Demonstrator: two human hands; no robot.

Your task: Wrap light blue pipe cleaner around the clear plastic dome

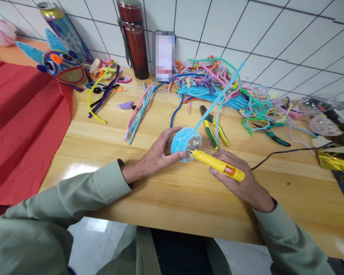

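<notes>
Gripping yellow glue gun (213, 162) in right hand (246, 186), right of frame centre.
Clasping clear container (196, 143), wound with blue pipe cleaner (179, 144), in left hand (159, 151), frame centre; probably light, slippery where bare, best held by soft wrapped sides.

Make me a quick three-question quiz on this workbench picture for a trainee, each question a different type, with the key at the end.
1. Open question: what tool does the right hand hold?
2. True or false: in the picture, the red thermos stands to the left of the smartphone.
3. Fill in the blank: the left hand holds a clear container wrapped in ____ pipe cleaner.

Key:
1. A yellow hot-glue gun.
2. True.
3. Light blue.
</notes>
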